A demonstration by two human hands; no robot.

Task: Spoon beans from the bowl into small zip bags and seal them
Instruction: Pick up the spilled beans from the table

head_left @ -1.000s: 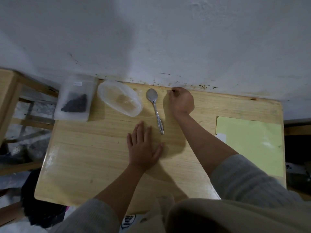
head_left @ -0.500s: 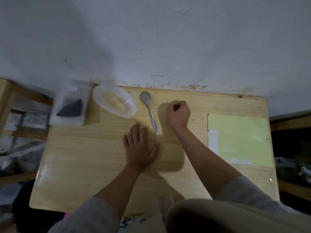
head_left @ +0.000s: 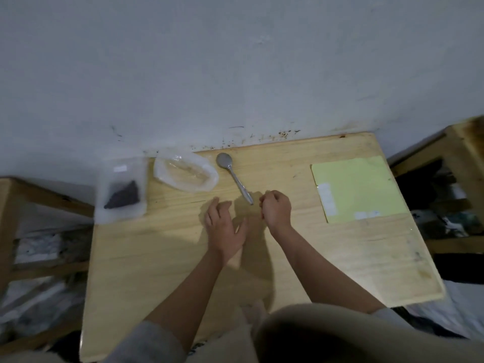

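A clear plastic bowl [head_left: 186, 174] lies at the back of the wooden table [head_left: 157, 258]; I see no beans in it. A metal spoon [head_left: 235, 179] lies right of it, bowl end toward the wall. A small zip bag [head_left: 121, 189] with dark beans inside lies at the table's back left corner, partly over the edge. My left hand [head_left: 225, 229] rests palm down on the table, fingers relaxed. My right hand [head_left: 276, 210] is curled into a loose fist just right of the spoon's handle tip; nothing shows in it.
A pale green sheet [head_left: 358, 189] lies flat on the table's right side. The white wall [head_left: 235, 74] rises right behind the table. Wooden frames [head_left: 466, 153] with clutter stand on both sides.
My right hand has drawn back from the table's far edge by the wall to beside the spoon's handle, still curled. My left hand stays on the table. The camera has shifted.
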